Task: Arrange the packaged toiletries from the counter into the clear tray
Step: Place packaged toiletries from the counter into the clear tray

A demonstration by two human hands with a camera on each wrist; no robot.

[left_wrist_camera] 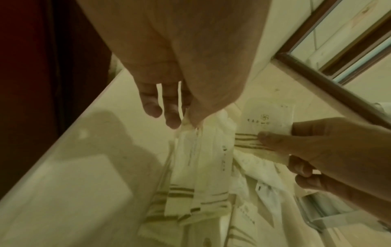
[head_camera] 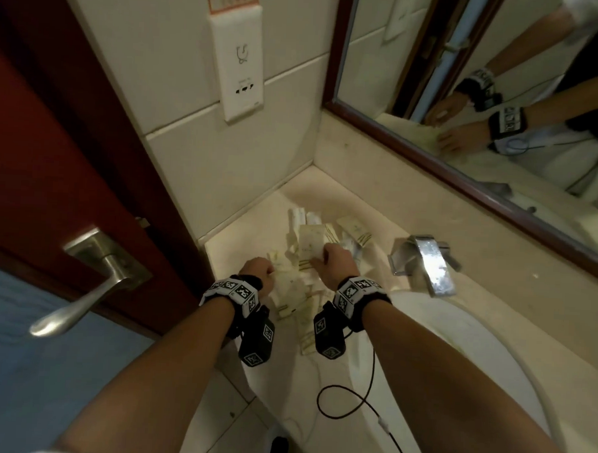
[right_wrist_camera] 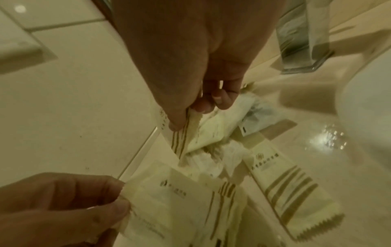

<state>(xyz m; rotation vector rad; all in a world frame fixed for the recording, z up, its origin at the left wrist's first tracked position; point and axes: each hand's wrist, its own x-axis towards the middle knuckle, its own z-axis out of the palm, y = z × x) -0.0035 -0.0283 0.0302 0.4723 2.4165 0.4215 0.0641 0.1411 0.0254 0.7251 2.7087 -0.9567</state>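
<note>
Several cream packets (head_camera: pixel 301 288) with gold stripes lie in a loose pile on the beige counter (head_camera: pixel 370 209) by the corner. My left hand (head_camera: pixel 259 269) pinches the top end of a long packet (left_wrist_camera: pixel 190 167) between thumb and fingers (left_wrist_camera: pixel 152 108). My right hand (head_camera: pixel 335 260) pinches a square packet (head_camera: pixel 311 242) with a flower logo (left_wrist_camera: pixel 264 117) by its striped end. In the right wrist view its thumb presses that packet (right_wrist_camera: pixel 177 140) against the fingers (right_wrist_camera: pixel 220 98). More packets (right_wrist_camera: pixel 283 187) lie flat beside them. I cannot make out the clear tray.
A chrome faucet (head_camera: pixel 426 262) stands right of the pile, above the white basin (head_camera: pixel 463 353). A framed mirror (head_camera: pixel 502 98) runs along the back. A tiled wall with a socket plate (head_camera: pixel 241 69) and a red door with a lever handle (head_camera: pixel 93 286) close the left side.
</note>
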